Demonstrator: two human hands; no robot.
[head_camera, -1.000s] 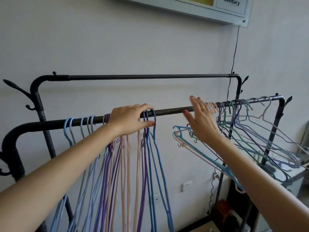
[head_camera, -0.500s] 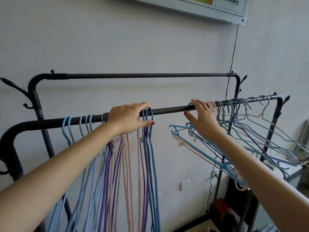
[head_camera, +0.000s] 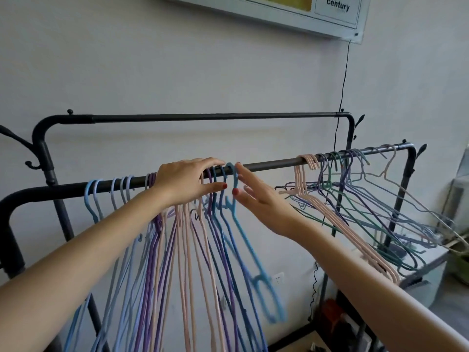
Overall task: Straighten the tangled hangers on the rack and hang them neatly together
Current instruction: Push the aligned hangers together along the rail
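Black rack w/ front rail (head_camera: 269, 164) carrying all hangers. Straightened bunch (head_camera: 177, 250) hangs off rail left of its bare mid stretch, blue/purple/pink. Tangled bunch (head_camera: 355, 199) hooks on right of that stretch, splayed sideways. Back rail (head_camera: 215, 116) bare.

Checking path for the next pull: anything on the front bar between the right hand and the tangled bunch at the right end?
Nothing visible. The front bar is bare between the right hand, beside the light blue hanger, and the pink hangers that lead the tangled bunch. The left hand rests on the straightened group.
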